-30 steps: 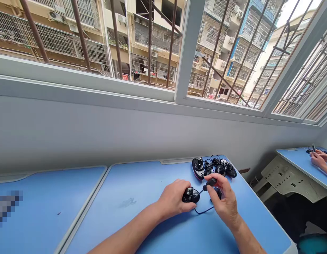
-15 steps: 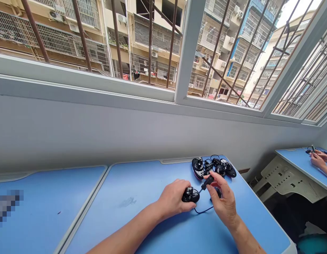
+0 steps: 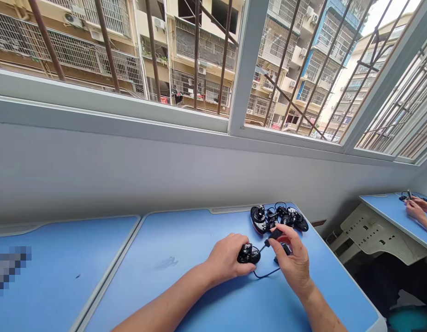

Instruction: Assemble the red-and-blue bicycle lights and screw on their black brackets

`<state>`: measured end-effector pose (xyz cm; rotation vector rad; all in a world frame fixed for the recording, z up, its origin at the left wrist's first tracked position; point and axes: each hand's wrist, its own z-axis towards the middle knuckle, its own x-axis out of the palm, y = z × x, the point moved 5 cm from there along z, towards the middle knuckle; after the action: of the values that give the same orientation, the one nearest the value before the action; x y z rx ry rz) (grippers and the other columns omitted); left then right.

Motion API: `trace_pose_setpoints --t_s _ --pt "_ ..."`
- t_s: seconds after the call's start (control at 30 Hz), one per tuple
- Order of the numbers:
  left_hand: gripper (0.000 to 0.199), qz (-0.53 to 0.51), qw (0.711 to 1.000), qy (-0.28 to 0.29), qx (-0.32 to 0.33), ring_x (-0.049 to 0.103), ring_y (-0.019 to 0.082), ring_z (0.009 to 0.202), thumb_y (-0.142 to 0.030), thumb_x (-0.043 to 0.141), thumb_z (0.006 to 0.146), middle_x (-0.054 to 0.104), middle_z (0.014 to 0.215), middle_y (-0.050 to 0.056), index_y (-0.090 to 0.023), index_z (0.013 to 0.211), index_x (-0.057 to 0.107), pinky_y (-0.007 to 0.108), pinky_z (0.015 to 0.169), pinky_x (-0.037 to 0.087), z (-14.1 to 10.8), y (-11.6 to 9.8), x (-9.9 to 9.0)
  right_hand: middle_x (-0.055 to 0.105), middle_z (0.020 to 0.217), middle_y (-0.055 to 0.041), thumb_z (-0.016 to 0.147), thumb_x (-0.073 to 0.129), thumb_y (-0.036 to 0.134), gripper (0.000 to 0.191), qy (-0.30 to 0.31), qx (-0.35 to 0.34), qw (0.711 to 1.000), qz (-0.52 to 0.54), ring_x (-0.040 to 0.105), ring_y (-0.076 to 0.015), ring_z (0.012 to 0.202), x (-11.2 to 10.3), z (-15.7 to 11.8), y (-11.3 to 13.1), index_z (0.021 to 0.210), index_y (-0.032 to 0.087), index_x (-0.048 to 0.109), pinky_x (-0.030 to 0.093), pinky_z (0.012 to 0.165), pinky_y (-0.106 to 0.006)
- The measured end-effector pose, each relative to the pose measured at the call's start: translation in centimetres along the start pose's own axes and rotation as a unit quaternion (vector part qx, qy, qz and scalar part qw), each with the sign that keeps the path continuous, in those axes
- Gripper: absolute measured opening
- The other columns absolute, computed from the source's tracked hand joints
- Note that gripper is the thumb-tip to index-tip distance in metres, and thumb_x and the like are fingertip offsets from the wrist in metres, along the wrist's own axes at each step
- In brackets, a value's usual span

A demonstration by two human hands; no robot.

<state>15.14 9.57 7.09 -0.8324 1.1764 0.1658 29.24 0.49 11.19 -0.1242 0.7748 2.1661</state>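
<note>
Two bare hands work at the far right part of a blue table, and we log their grips in turn. Our left hand [image 3: 229,256] closes around the left side of a small black device [image 3: 248,254], fingers over its far edge and thumb along its near edge, with no slack that we can see. The device sits on the table [image 3: 186,299], between our hands. Our right hand [image 3: 293,258] pinches the dark handle of a screwdriver-like tool [image 3: 275,235] between thumb and fingers; the thin shaft slants down and left to the right part of the device. We cannot tell whether its tip is seated in anything. We note a black cable [image 3: 268,276] that curves on the near side from the device toward the right hand, and a black piece [image 3: 284,251] partly hidden behind that hand. Just beyond, near the far right corner, we record a cluster of black parts [image 3: 258,220] with looped wires. Beyond the table we see a pale wall [image 3: 165,175] and a barred window [image 3: 236,69]. At far right, a co-worker's hands [image 3: 414,208] hold a slim object above another blue table [image 3: 381,203].
</note>
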Motion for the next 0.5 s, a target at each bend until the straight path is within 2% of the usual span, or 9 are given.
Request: trace_pose_setpoints --t_s 0.2,0.27,0.4,0.5 --pt "0.025 -0.003 1.0 -0.003 -0.003 0.059 0.024 0.084 -0.038 0.068 0.068 0.066 0.085 0.001 -0.022 0.085 0.057 0.028 0.067 0.042 0.0 -0.1 -0.1 0.066 0.106 -0.008 0.092 0.049 0.015 0.03 0.046 -0.031 0.998 0.023 0.064 -0.0205 0.094 0.6 0.0 1.1 0.12 0.025 0.052 0.058 0.069 -0.032" --pt "0.024 -0.004 1.0 -0.003 -0.004 0.059 0.024 0.084 -0.038 0.067 0.068 0.066 0.084 0.001 -0.023 0.083 0.057 0.027 0.067 0.041 0.0 -0.1 -0.1 0.064 0.103 -0.0071 0.09 0.055 0.019 0.028 0.024 -0.036 0.999 0.015 0.063 -0.0195 0.089 0.7 0.1 1.2 0.117 0.025 0.053 0.056 0.064 -0.03" --pt "0.024 -0.002 1.0 -0.003 -0.006 0.058 0.024 0.084 -0.037 0.066 0.068 0.066 0.085 0.002 -0.023 0.085 0.058 0.028 0.068 0.041 0.0 0.1 0.0 0.061 0.093 -0.0019 0.086 0.063 0.024 0.024 -0.028 -0.011 0.999 -0.012 0.057 -0.0133 0.066 0.3 0.3 0.2 0.109 0.026 0.056 0.054 0.058 -0.028" --pt "0.024 0.0 1.0 -0.003 -0.007 0.059 0.024 0.085 -0.038 0.066 0.068 0.066 0.086 0.002 -0.023 0.085 0.058 0.028 0.068 0.041 0.0 0.2 0.0 0.063 0.094 -0.0022 0.088 0.061 0.022 0.024 -0.022 0.006 1.0 -0.008 0.059 -0.0142 0.069 0.1 0.2 -0.3 0.111 0.027 0.056 0.056 0.06 -0.029"
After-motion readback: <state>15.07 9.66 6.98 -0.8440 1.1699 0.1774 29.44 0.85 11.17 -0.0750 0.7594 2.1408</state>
